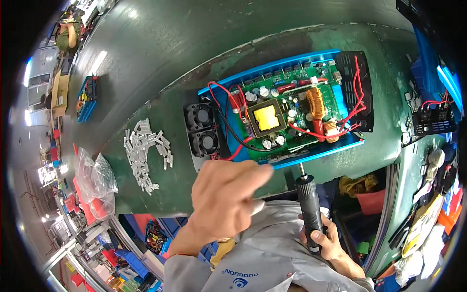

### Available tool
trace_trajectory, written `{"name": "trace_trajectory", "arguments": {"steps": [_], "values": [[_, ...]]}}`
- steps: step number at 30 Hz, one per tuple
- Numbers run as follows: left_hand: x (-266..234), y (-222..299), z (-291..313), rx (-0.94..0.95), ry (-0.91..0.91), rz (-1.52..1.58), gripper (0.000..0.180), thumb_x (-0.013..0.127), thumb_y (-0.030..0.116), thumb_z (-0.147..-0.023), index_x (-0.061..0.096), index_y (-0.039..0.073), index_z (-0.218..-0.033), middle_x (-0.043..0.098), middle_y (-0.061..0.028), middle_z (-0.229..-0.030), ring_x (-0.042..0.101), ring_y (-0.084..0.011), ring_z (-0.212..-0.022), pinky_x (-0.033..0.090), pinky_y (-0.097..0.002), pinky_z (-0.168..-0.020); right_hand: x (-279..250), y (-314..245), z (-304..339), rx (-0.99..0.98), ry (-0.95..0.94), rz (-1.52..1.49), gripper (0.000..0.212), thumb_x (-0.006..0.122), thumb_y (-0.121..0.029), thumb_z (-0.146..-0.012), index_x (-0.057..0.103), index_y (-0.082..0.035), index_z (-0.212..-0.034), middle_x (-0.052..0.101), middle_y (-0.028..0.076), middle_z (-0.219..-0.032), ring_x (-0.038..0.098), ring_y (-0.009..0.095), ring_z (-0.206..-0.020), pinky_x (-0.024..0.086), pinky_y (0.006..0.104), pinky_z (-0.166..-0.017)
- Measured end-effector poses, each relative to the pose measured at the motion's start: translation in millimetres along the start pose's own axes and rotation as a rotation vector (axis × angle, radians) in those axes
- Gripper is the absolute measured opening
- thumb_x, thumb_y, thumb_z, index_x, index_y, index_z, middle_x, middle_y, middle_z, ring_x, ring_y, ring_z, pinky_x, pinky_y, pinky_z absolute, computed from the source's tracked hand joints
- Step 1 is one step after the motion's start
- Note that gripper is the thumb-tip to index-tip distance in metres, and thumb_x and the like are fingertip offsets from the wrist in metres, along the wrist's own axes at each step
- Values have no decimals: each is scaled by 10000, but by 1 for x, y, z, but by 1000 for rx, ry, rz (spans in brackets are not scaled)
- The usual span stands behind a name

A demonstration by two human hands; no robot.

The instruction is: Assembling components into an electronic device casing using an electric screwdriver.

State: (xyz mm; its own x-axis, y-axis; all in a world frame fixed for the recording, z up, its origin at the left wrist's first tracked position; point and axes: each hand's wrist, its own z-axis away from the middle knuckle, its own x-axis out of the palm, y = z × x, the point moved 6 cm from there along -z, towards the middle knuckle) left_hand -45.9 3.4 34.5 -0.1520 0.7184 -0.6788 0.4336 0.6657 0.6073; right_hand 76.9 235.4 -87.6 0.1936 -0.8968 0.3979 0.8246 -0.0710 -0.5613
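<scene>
In my right hand [332, 239], a black electric screwdriver [309, 207] stands upright, its bit up at the near blue side rail of an open electronics unit [301, 104]. Whether the bit touches the rail I cannot tell. My left hand [221, 197] hangs just in front of the unit's near left corner, its fingers curled and blurred by motion. A small pale spot shows at the fingers, too unclear to name. The unit holds a green circuit board with a yellow transformer [266, 118], a copper coil [316, 103] and red wires. Two black fans [203, 129] sit at its left end.
Several small silver metal pieces [141, 151] lie loose on the green table [175, 194] to the left. Clear plastic bags [95, 177] rest near the left edge. Another black vented panel [434, 120] with blue parts stands far right. A person [68, 34] is at the far left.
</scene>
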Motion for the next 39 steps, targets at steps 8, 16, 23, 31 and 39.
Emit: {"name": "trace_trajectory", "arguments": {"steps": [8, 16, 23, 31, 39], "values": [[33, -18, 16, 91, -153, -325, 402, 855, 103, -664, 692, 113, -1032, 606, -23, -928, 558, -210, -681, 446, -326, -582, -1, 2, 0, -24, -86, -5, 482, 654, -326, -950, 551, -10, -1299, 644, 41, -857, 571, 113, -794, 446, 273, -744], [34, -18, 12, 129, -147, -319, 350, 852, 112, -673, 684, 115, -980, 616, -11, -861, 562, -198, -666, 445, -313, -557, 2, 1, 1, -25, -86, -19, 398, 638, -263, -964, 536, 6, -1239, 638, 46, -864, 560, 114, -808, 441, 271, -742], [37, -18, 12, 147, -168, -361, 302, 787, 162, -703, 679, 90, -977, 592, -7, -856, 538, -158, -669, 416, -290, -552, 1, 2, 1, -22, -86, 0, 380, 639, -264, -962, 548, 6, -1215, 630, 29, -882, 547, 102, -801, 435, 266, -733], [24, -14, 14, -48, -115, -376, 279, 827, 141, -734, 665, 93, -956, 618, -17, -834, 605, -188, -689, 472, -289, -558, -5, 10, 0, 4, -26, 49, 706, 690, -491, -887, 536, 41, -1326, 641, 49, -795, 561, 102, -733, 422, 262, -691], [14, -27, 38, -317, -48, -283, 323, 868, 95, -720, 674, 54, -975, 736, -74, -946, 705, -243, -826, 560, -327, -657, -2, 12, -4, -31, -74, 63, 665, 671, -466, -920, 526, 42, -1324, 632, 55, -816, 564, 117, -760, 442, 286, -719]]}}
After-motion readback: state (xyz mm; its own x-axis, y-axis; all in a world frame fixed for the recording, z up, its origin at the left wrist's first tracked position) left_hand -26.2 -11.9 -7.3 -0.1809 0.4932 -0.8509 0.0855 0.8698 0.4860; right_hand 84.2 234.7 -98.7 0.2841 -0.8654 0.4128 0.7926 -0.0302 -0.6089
